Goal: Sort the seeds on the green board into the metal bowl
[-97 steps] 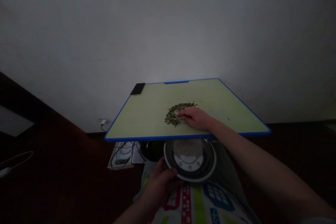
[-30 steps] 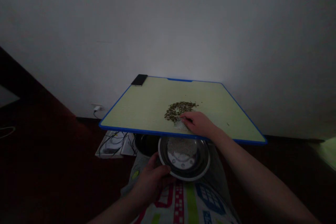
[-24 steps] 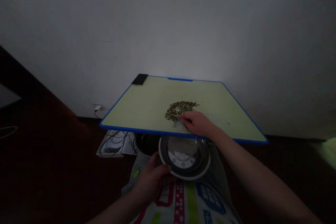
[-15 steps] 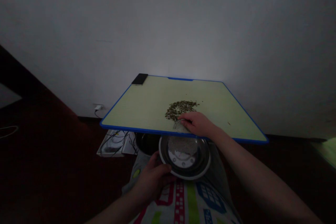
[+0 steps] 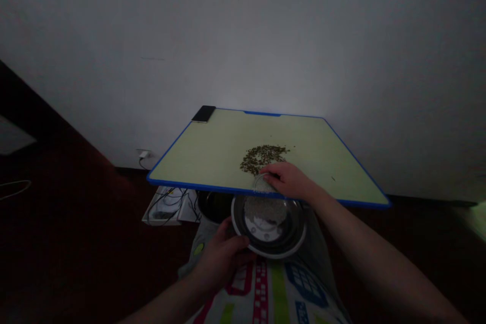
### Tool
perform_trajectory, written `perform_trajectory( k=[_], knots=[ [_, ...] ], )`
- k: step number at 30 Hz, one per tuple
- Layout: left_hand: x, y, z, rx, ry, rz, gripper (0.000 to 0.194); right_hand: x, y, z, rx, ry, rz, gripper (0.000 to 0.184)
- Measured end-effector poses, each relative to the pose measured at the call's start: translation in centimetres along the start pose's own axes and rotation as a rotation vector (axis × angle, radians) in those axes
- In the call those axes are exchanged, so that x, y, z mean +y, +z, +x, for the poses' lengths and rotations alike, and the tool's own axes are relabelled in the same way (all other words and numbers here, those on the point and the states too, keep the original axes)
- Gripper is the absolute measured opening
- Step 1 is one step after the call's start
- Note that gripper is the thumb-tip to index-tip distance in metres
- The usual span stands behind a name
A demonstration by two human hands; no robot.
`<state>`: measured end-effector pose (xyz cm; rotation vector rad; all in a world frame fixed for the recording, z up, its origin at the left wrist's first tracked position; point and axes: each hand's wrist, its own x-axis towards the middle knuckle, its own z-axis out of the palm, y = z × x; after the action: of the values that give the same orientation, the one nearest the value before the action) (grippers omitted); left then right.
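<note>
My left hand (image 5: 227, 250) grips the near-left rim of a metal bowl (image 5: 243, 240), tilted just below the table's front edge. Pale grains (image 5: 266, 207) lie in its far part. On the table, my right hand (image 5: 286, 178) is closed on a small, clear, round piece (image 5: 261, 178), like a lid or shallow dish; its exact kind is unclear. Pale grains lie around this piece at the edge above the bowl. Just beyond my fingertips spreads a loose patch of small dark brown-green seeds or grains (image 5: 261, 154).
The pale yellow table (image 5: 212, 157) has a blue rim and stands against the wall. A black phone or tablet (image 5: 204, 114) lies at its back left corner. Under the table are a dark pot (image 5: 214, 206) and a white box with cables (image 5: 161, 212).
More pale grains show at the table's front edge by the clear round piece. My right hand has barely moved, and my left hand keeps the bowl in place. The view has shifted slightly.
</note>
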<state>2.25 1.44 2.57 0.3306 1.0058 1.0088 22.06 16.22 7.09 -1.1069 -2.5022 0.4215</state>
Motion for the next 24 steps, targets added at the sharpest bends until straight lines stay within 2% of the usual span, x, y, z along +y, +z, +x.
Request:
perform_trajectory(
  k=[9, 24],
  knots=[
    [-0.12, -0.26, -0.03, -0.028, 0.011, -0.002, 0.053, 0.02, -0.01, -0.14, 0.000, 0.039, 0.034, 0.025],
    [0.13, -0.05, -0.01, -0.015, 0.004, 0.008, 0.052, 0.09, 0.43, -0.93, 0.019, -0.062, 0.013, 0.025]
  ],
)
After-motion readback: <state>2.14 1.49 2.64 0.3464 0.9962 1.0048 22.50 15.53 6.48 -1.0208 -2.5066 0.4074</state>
